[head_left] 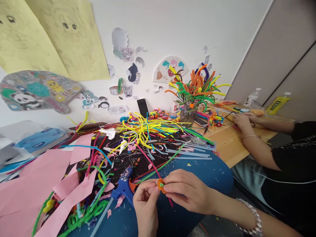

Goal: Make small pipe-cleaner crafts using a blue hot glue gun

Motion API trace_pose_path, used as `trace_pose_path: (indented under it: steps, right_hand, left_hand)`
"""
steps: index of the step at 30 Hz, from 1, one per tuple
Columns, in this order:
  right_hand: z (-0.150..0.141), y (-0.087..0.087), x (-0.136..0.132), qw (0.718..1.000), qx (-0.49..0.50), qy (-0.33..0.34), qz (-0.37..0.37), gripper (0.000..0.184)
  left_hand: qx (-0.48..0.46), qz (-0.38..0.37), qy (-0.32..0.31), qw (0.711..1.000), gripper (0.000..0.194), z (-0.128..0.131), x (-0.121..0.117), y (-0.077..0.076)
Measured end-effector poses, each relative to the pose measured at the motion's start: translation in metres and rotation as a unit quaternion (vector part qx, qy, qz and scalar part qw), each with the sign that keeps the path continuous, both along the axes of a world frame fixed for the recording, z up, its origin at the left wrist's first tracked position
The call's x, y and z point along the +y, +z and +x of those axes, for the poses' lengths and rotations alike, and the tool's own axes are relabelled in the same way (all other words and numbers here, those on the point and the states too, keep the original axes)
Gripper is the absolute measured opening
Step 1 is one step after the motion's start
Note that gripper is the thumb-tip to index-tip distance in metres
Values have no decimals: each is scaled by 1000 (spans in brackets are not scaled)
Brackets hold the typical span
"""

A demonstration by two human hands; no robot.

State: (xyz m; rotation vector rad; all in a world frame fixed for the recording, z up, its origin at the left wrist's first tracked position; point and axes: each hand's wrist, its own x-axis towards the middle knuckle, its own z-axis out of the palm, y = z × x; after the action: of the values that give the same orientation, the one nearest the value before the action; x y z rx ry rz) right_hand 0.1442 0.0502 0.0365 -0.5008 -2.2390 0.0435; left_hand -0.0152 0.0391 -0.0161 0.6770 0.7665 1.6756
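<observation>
Head view: just right of the glue gun (122, 188), the left hand (147, 204) and right hand (189, 191) pinch an orange flower (161, 186) by fingertips from either side. The step in hand looks like fine shaping or joining; the next move likely calls for a steady, light grip.

Left hand (147, 204), bottom centre of the frame: bare. Right hand (189, 191), lower centre: bare; its forearm, lower right, wears one shiny bracelet of small, rounded, pale silvery-pink beads (256, 214).
</observation>
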Motion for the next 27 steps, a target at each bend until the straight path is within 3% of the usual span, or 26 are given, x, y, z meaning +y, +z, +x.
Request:
trace_pose_path:
  steps: [4, 8, 14, 18, 22, 27]
  right_hand:
    - [0, -2, 1, 999, -21, -12, 37, 26]
    - [0, -2, 1, 990, -33, -13, 135, 26]
    - [2, -9, 1, 979, -28, -22, 201, 23]
    - [5, -21, 5, 980, 0, -58, 188, 19]
    - [7, -19, 6, 982, 41, -105, 154, 15]
    - [11, -22, 3, 992, 62, -73, 84, 10]
  left_hand:
    - [-52, -30, -44, 997, 24, 1, 3, 3]
    - [-70, -54, -75, 993, 25, 1, 4, 1]
    - [-32, -74, -74, 994, 26, 6, 0, 4]
    - [18, -75, -52, 996, 30, 13, -2, 6]
    - [37, -75, -72, 994, 36, 16, -2, 9]
    - [97, -56, -88, 990, 38, 13, 0, 10]
